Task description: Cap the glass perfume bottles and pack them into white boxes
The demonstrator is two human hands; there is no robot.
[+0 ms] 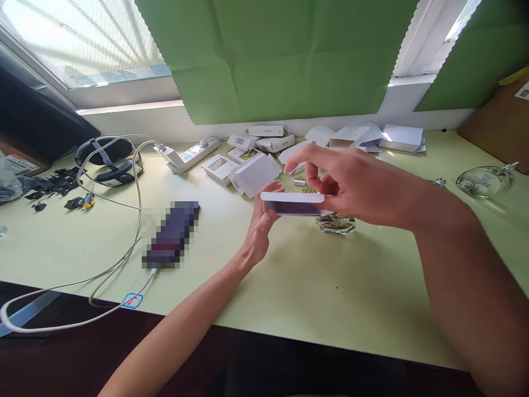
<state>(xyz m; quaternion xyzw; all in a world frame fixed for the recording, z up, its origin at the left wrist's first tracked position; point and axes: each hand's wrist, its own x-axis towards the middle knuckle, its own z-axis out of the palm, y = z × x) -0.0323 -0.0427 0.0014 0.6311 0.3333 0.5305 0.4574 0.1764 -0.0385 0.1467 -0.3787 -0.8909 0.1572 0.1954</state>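
A small white cardboard box (293, 197) is held up over the table, its open end toward me and a dark inside showing. My left hand (261, 223) grips the left side of this box, with the thumb at the lower left corner. From the right, my right hand (351, 184) reaches in with its thumb at the box's right end. Its index finger arches above the box and the other fingers are curled. Behind and just below the box, a glass perfume bottle (336, 224) lies on the table, partly hidden.
Several white boxes (256, 173) lie piled along the wall, with unfolded cartons (351, 136) to their right. More glass bottles (485, 182) lie at right. Left are a phone (171, 234) on a white cable (136, 220), a power strip (192, 154), a headset (115, 160) and black parts (58, 182).
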